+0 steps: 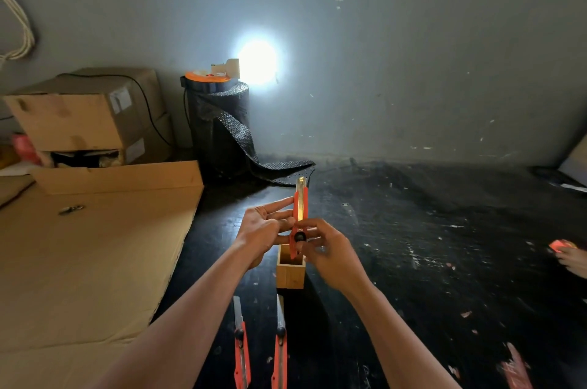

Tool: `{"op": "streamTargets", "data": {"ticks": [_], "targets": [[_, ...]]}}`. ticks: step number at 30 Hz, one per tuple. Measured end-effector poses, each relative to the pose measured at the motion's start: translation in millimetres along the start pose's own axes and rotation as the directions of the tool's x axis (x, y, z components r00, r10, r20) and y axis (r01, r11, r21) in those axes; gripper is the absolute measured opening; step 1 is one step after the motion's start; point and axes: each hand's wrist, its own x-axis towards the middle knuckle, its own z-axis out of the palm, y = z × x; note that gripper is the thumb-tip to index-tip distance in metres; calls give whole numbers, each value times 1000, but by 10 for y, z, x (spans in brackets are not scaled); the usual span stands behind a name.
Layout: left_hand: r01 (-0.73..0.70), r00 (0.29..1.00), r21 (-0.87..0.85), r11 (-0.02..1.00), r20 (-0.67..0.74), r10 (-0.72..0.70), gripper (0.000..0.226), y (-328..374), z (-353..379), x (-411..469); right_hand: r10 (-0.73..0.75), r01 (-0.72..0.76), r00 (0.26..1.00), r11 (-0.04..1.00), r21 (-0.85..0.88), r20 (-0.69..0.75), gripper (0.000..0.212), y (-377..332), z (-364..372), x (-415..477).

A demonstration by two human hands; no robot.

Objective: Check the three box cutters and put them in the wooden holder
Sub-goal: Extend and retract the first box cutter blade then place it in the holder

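I hold an orange box cutter (pixel 300 207) upright above the wooden holder (pixel 290 274), its blade pushed out at the top. My right hand (pixel 327 250) grips its lower part, fingers at the black slider knob. My left hand (pixel 265 226) steadies it from the left with fingers spread along the body. The holder is a small square open-topped wooden box on the dark floor; what it holds I cannot tell. Two more orange box cutters (pixel 240 344) (pixel 280 347) lie side by side on the floor near me, blades extended and pointing away.
Flat cardboard sheet (pixel 89 261) covers the floor at left, with stacked cardboard boxes (pixel 85 115) behind. A black bubble-wrap roll (pixel 219 125) with an orange reel on top stands by the wall. Another person's hand (pixel 571 257) with something orange is at the right edge.
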Motion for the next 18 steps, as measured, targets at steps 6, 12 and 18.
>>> {"op": "streamTargets", "data": {"ticks": [6,12,18], "targets": [[-20,1000,4,1000,-7,20,44,0,-7,-5,28,-27,999,999,38,-27,24,-33,13,15],[-34,999,-11,999,-13,34,43,15,-11,-15,-31,31,999,999,-36,11,31,-36,4,-15],[-30,999,-16,999,-12,29,45,7,26,-49,26,-25,999,999,27,-32,26,-23,19,13]]}}
